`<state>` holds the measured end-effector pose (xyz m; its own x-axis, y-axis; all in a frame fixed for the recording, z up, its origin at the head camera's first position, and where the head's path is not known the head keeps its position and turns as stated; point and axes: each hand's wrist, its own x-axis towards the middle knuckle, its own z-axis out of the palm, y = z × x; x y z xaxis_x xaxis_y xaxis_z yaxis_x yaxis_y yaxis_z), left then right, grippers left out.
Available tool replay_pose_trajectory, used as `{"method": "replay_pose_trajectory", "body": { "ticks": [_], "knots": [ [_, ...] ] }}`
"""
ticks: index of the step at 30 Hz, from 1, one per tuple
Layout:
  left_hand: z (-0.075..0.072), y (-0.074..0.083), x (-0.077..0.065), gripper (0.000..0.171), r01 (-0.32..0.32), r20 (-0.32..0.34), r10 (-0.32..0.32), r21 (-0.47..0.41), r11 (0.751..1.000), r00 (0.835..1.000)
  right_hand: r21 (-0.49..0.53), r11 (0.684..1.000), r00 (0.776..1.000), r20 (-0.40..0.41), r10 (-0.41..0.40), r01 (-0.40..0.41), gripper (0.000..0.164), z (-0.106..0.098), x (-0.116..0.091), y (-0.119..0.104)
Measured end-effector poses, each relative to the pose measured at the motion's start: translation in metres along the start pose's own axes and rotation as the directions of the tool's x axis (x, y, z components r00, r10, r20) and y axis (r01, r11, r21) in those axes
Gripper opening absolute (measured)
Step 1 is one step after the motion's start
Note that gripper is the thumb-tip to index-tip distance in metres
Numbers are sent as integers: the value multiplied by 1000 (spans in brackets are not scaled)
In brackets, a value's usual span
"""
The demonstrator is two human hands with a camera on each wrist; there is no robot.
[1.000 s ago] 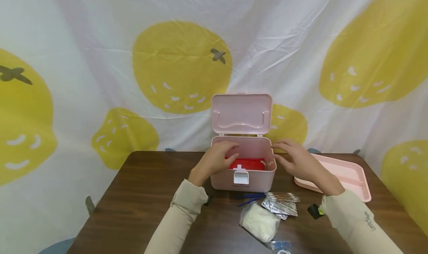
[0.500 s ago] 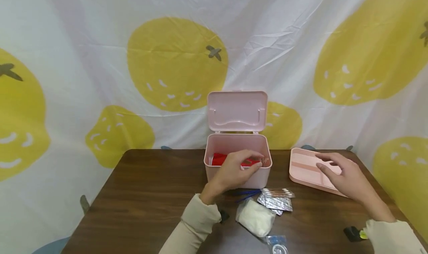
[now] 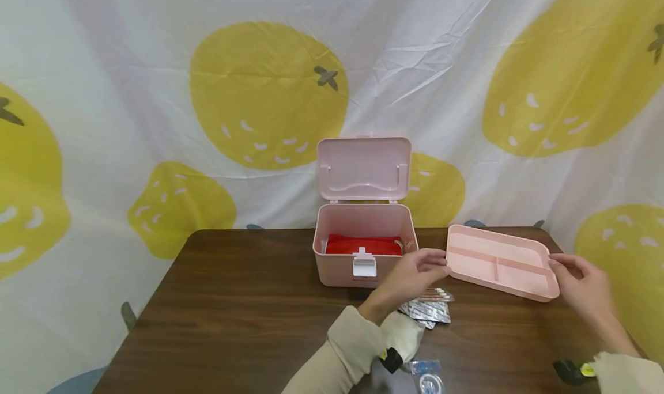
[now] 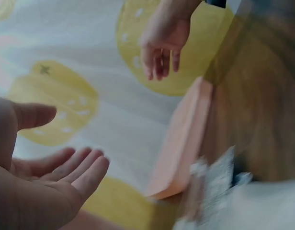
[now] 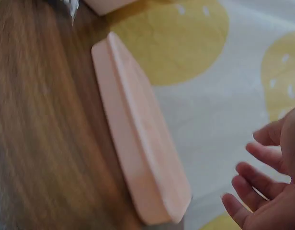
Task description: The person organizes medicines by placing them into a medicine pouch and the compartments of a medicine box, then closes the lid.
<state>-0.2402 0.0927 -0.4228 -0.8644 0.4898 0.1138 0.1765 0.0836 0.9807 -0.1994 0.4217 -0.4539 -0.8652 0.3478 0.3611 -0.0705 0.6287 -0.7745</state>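
Note:
A shallow pink divided tray (image 3: 472,258) lies on the table at the right. My left hand (image 3: 415,273) is at the tray's left end, fingers extended; in the left wrist view that hand (image 4: 51,177) has thumb and fingers spread with nothing between them. At the tray's right end is my right hand (image 3: 583,284), its fingertips close to the rim. Seen from the right wrist, this hand (image 5: 267,182) stands apart from the tray (image 5: 138,139) with loosely bent fingers. Left of the tray stands a pink lidded box (image 3: 337,270), lid raised, with a red pouch (image 3: 363,245) inside.
In front of the box lie cotton swabs (image 3: 438,295), silver foil packets (image 3: 430,311), a white bagged bundle (image 3: 404,333) and a small clear packet with a white ring (image 3: 429,377). A lemon-print cloth (image 3: 270,94) hangs behind the table (image 3: 233,302).
Both hands have moved right from the box to the two ends of the tray. The left hand no longer covers the box's front latch. The box and tray stay in place.

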Motion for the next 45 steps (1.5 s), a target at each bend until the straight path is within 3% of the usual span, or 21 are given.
{"method": "replay_pose_trajectory", "body": {
  "ticks": [4,9,12,16,20,28,35,45],
  "knots": [
    [22,-20,16,36,110,-104,-129,-177,978,986,18,987,987,-3,160,-160,30,0,2,16],
    [44,-38,35,41,189,-214,-267,-324,927,940,12,953,953,5,303,-303,53,4,6,30],
    [54,-45,43,47,199,-253,-315,-396,896,915,5,927,927,11,374,-374,58,6,9,36],
    [62,-52,51,53,209,-287,-334,-391,897,898,20,882,882,18,470,-471,60,12,13,42],
    [68,-57,59,62,232,-289,-342,-356,905,894,94,851,856,44,515,-517,66,17,15,45],
    [70,-63,71,72,266,-207,-361,-378,887,909,182,843,862,126,491,-507,72,22,17,51],
    [70,-68,73,77,275,-140,-372,-453,848,917,185,839,856,180,484,-513,69,28,21,46],
    [77,-61,71,64,264,-192,-345,-353,898,919,183,831,851,93,517,-525,65,30,20,39]
  ]
}}
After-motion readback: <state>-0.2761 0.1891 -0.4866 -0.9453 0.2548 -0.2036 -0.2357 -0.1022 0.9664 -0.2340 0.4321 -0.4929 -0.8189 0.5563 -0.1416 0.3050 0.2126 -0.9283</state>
